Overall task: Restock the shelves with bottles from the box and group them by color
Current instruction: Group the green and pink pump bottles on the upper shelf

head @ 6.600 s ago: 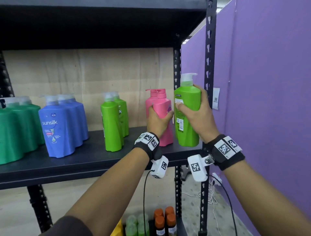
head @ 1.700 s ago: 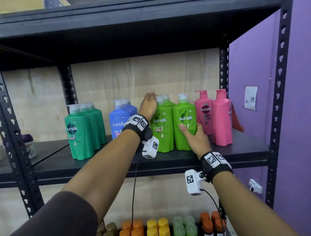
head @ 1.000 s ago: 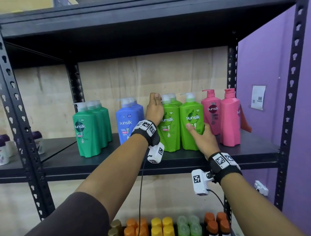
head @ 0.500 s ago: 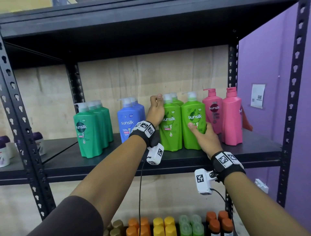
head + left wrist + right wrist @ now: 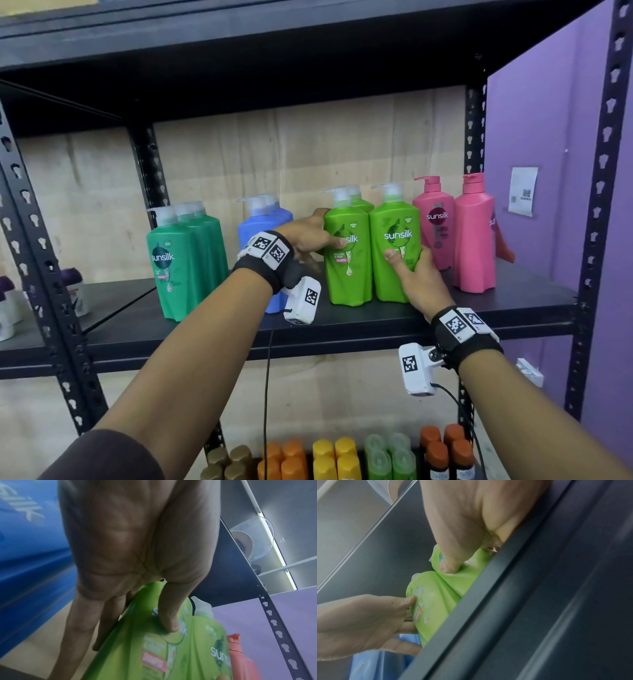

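On the shelf (image 5: 513, 305) we see bottle groups in a row. Two front bottles (image 5: 373, 274) stand side by side, touching. More bottles (image 5: 342, 459) stand below.

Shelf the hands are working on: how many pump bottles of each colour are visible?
Dark green bottles: 3
Blue bottles: 2
Lime green bottles: 3
Pink bottles: 2
Total: 10
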{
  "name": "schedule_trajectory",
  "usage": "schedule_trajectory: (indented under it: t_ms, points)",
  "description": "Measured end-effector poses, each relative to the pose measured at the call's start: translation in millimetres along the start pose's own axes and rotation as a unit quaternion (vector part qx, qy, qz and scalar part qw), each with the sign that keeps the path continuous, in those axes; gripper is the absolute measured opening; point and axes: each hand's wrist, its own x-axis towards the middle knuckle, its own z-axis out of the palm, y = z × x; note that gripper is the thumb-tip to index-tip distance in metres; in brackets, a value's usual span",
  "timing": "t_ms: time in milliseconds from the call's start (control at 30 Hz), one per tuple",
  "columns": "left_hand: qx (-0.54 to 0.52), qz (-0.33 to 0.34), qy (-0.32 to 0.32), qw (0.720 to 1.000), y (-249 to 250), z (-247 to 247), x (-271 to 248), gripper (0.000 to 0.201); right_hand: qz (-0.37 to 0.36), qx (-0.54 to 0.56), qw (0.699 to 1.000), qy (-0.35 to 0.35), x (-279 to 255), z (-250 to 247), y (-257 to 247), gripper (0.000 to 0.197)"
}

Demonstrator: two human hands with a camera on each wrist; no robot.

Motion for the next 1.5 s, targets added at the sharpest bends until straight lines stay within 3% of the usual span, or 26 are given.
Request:
schedule_trajectory:
  t_ms: [133, 267, 567, 733, 900, 1033, 1200, 1500]
  points:
    - [-0.034, -0.019, 0.019, 0.999, 2.6, 5.6, 7.7, 0.076, 0.006, -0.001, 1.0, -0.005, 0.5, 0.1, 0.1, 0.084]
    - [0.009, -0.03, 0.047, 0.998, 6.2, 13.8, 24.2, 0.076, 0.007, 0.001, 1.0, -0.001, -2.1, -1.0, -3.2, 0.079]
    - [0.022, -0.016, 0.031, 0.999, 15.6, 26.0, 56.6, 0.052, 0.006, 0.01, 1.0, 0.009, -2.6, -2.4, -3.3, 0.073]
    - [0.01, -0.045, 0.024, 0.999, 16.1, 31.1, 69.6, 0.073, 0.006, 0.014, 1.0, 0.016, -4.0, -3.3, -4.3, 0.074]
    - [-0.034, -0.056, 0.064, 0.996, 7.9, 31.3, 75.4, 0.103, 0.004, 0.018, 1.0, 0.015, -4.3, -3.7, -4.4, 0.075]
    - [-0.016, -0.036, 0.08, 0.996, 2.2, 30.6, 77.1, 0.076, 0.004, 0.021, 1.0, 0.016, -5.0, -3.5, -5.2, 0.07]
    - [-0.046, -0.04, 0.004, 0.998, 7.3, 34.0, 70.0, 0.043, 0.004, 0.023, 1.0, 0.018, -6.4, -4.0, -6.2, 0.064]
    - [-0.057, -0.038, -0.011, 0.998, 10.6, 39.0, 59.6, 0.036, 0.012, 0.015, 1.0, 0.013, -10.9, -5.7, -12.9, 0.058]
